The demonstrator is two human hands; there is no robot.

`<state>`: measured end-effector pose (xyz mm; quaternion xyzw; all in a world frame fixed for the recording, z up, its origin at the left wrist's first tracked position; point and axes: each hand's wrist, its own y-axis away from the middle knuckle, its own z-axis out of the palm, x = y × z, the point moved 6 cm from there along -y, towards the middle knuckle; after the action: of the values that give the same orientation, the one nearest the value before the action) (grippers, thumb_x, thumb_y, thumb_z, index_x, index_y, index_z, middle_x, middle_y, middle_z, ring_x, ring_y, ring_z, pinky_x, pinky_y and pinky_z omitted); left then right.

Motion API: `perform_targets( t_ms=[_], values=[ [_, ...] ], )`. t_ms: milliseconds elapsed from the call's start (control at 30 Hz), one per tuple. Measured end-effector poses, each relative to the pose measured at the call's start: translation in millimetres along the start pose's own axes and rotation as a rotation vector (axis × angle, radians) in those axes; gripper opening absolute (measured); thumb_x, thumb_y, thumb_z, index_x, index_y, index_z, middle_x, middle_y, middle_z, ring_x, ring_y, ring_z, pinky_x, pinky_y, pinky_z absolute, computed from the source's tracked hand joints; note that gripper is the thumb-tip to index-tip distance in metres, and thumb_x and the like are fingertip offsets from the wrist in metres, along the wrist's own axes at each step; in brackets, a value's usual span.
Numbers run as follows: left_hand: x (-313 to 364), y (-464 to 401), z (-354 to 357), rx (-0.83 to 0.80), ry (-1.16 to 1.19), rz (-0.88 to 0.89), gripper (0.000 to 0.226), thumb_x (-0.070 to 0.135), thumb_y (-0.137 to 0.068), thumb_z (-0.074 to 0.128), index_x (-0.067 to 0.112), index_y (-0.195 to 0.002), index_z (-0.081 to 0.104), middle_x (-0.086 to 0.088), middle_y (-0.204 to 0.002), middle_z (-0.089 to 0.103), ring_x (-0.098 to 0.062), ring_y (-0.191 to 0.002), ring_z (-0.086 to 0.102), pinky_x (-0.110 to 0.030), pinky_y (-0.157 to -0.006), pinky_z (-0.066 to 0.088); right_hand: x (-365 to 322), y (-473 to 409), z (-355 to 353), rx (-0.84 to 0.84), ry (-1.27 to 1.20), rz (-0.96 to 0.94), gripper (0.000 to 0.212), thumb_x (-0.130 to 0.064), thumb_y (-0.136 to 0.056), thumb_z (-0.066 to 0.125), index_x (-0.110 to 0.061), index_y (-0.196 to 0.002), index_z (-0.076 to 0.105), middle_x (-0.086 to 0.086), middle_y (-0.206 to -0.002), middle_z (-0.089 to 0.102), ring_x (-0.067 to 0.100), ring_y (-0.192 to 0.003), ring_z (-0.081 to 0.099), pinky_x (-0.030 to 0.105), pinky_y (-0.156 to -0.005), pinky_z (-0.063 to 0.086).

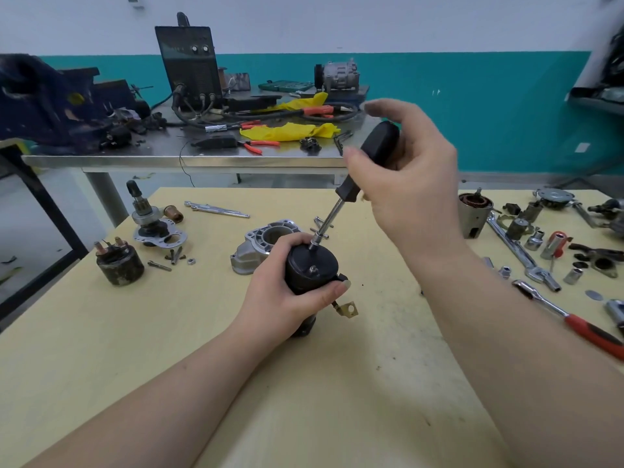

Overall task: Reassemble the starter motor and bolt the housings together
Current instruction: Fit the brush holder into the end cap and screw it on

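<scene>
Motor housing (pixel 310 268) lower half hidden by left hand (pixel 287 295).

The left hand (pixel 287 292) is curled in a grip with its thumb across the front; the right hand (pixel 401 177) is raised (fingers loosely wrapped), both forearms bare.

A repair workshop, plain as day.
Welding machine (pixel 189 64) on a steel bench (pixel 189 160), blue vise (pixel 50 103), pliers (pixel 256 145), and wrenches and sockets (pixel 526 255) spread over the wooden table (pixel 304 383).
</scene>
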<state>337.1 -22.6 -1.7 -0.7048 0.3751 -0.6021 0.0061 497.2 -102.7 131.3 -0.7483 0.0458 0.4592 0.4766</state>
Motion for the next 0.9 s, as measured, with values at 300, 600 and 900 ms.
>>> perform_targets(
  t_ms=[300,600,900],
  values=[
    [0,0,0,0.002,0.011,-0.009,0.061,0.048,-0.07,0.095,0.057,-0.117,0.057,0.026,-0.111,0.072,0.001,-0.101,0.071,-0.005,-0.083,0.049,-9,-4,8,-0.312,-0.227,-0.015,0.056,0.004,-0.097,0.066,-0.021,-0.147,0.057,0.006,-0.112,0.071,0.026,-0.104,0.073,0.04,-0.098,0.061],
    [0,0,0,-0.002,0.019,-0.021,0.061,0.052,-0.068,0.094,0.057,-0.117,0.057,0.027,-0.11,0.072,0.002,-0.101,0.07,-0.005,-0.082,0.048,-9,0,17,-0.426,-0.287,0.017,0.056,-0.009,-0.104,0.059,-0.032,-0.153,0.046,0.009,-0.126,0.066,0.024,-0.113,0.073,0.039,-0.1,0.06],
    [-1,-1,0,-0.007,0.014,-0.024,0.062,0.051,-0.07,0.095,0.057,-0.118,0.057,0.022,-0.112,0.073,-0.003,-0.104,0.072,-0.007,-0.084,0.05,-6,0,11,-0.207,-0.11,-0.037,0.04,-0.017,-0.101,0.068,-0.019,-0.14,0.062,-0.011,-0.112,0.069,0.012,-0.105,0.071,0.024,-0.09,0.058]
  ],
)
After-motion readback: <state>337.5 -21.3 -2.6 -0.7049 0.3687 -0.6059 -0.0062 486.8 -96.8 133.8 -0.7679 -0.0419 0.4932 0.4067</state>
